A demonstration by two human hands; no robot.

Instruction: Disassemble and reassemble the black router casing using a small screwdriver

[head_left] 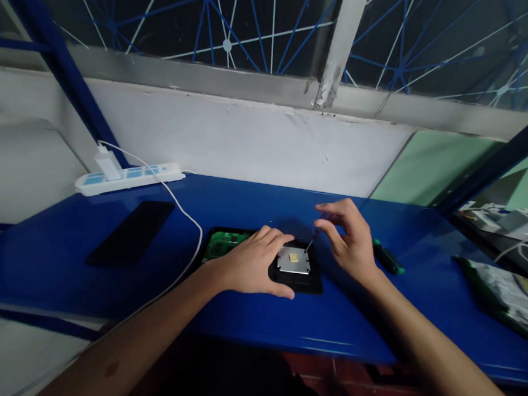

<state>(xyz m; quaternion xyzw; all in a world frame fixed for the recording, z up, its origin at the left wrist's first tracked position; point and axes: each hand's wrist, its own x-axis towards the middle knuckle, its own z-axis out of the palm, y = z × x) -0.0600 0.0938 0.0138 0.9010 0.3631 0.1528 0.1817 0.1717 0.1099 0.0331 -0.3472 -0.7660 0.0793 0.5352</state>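
Head view: left hand [251, 263] flat on black device [296, 280], grip loose, holding nothing. Right hand [350, 239] pinches small screwdriver [315, 234], tip at device's metal plate [293, 260].

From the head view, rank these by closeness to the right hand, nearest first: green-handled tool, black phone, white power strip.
Measured from the right hand:
1. Green-handled tool, lying on the blue table just beside that hand, on its right.
2. Black phone, flat on the table well to the left, past the left hand.
3. White power strip, far left, at the back against the wall.
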